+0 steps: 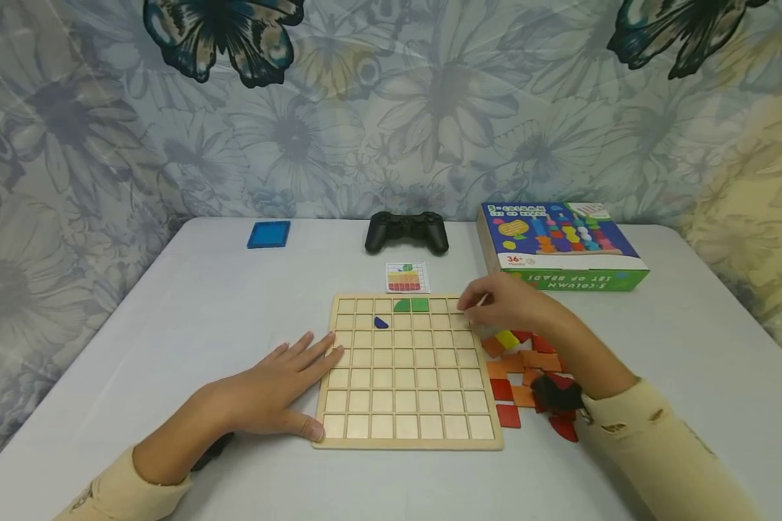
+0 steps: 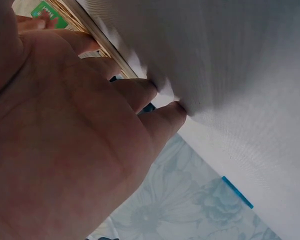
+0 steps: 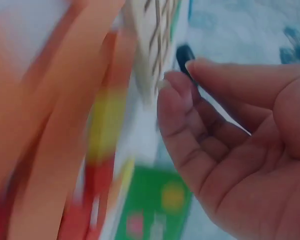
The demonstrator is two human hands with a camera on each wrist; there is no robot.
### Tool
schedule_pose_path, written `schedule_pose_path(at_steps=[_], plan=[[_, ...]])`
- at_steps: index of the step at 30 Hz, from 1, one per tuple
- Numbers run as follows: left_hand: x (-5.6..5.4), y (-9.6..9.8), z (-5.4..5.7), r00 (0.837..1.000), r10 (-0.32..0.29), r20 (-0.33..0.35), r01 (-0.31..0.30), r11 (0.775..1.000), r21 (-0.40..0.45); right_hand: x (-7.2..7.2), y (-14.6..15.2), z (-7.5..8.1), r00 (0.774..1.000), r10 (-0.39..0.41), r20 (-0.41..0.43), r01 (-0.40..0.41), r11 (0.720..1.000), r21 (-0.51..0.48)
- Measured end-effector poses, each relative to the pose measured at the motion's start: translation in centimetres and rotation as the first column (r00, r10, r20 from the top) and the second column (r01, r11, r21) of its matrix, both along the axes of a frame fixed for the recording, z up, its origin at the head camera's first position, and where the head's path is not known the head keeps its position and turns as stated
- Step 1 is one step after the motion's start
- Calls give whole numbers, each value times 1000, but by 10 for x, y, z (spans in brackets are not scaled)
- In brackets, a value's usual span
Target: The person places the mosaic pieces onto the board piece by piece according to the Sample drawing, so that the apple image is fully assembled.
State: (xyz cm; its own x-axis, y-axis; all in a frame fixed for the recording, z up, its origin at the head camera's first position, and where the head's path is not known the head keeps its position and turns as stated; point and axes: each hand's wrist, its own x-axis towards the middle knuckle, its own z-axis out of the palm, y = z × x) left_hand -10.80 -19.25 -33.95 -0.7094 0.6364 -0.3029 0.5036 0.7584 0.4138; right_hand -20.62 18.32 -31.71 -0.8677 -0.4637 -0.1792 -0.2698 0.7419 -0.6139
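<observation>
A wooden grid board (image 1: 407, 443) lies on the table, bearing a green quarter-round piece (image 1: 402, 306), a green square (image 1: 420, 305) and a small dark blue piece (image 1: 381, 323). My left hand (image 1: 270, 391) has its fingers spread and rests at the board's left edge, thumb by the lower left corner. Over the board's upper right corner is my right hand (image 1: 511, 304), its fingers bent and thumb near the forefinger. No piece shows clearly between those fingertips in the right wrist view (image 3: 215, 120). Orange, red and yellow pieces (image 1: 523, 396) lie beneath the right forearm, partly hidden.
Behind the board lies a small pattern card (image 1: 407, 278), with a black game controller (image 1: 407, 231) beyond it. A colourful bead-set box (image 1: 563, 246) stands back right. The blue tray (image 1: 268, 234) is at the back left, before a flowered cloth (image 1: 339, 137).
</observation>
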Motion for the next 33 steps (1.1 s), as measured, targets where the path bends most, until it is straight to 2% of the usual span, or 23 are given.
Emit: schedule_pose_path(at_steps=[4,7,11,15,20,27,33], plan=[[-1,1,-3,1000,-5,0,5,1000,7,24,49,3,998,-69,-4,69,994,87],[0,0,-4,1000,-3,-1,3,1000,5,39,87,0,989,-148,0,146,976,160],[1,0,-3,1000,5,-4,-5,1000,-4,56,134,-5,977,-213,0,209,955,212],[2,0,-3,1000,16,-2,-16,1000,-17,69,164,-11,969,-248,6,240,943,231],[2,0,-4,1000,17,-6,-18,1000,-23,71,174,-18,963,-268,39,252,940,228],[2,0,-5,1000,12,-8,-12,1000,-27,67,166,-26,967,-254,-12,250,943,219],[1,-1,-5,1000,8,-10,-8,1000,-29,64,163,-28,963,-269,-8,264,942,208]])
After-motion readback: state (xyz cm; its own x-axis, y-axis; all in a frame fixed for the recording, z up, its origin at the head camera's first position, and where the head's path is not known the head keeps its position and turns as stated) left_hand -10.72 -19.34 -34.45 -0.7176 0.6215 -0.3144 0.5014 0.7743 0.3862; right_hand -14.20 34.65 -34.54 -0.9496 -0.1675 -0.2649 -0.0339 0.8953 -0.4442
